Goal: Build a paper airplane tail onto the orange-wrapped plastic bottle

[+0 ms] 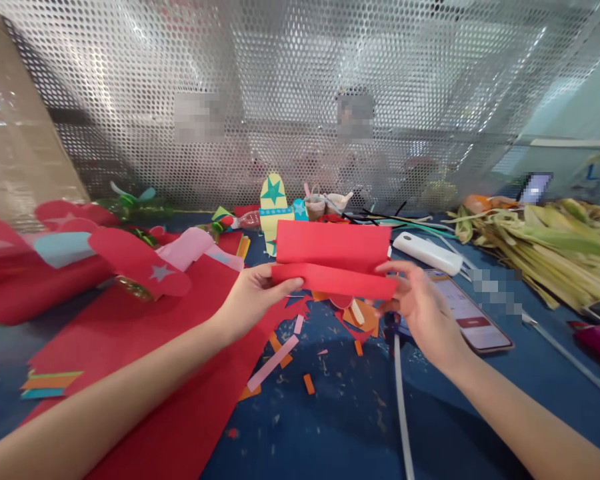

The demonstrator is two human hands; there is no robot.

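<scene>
A piece of red paper [334, 243], bent along its length so that its lower part folds toward me, is held up above the table. My left hand [253, 297] pinches its left end, thumb on the front face. At the right end my right hand [417, 307] grips it, with the fingers curled around the edge. Under the paper lie orange, pink and red scraps [363, 317]. Close behind it stands a yellow paper shape [274, 200] with a green star.
Large red sheets [180, 380] and star-decorated paper shapes [140, 263] cover the left. To the right are a phone [473, 313], a white handheld device [427, 253], a white cable [403, 407] and dried husks [555, 247]. A perforated metal panel [280, 80] stands at the back.
</scene>
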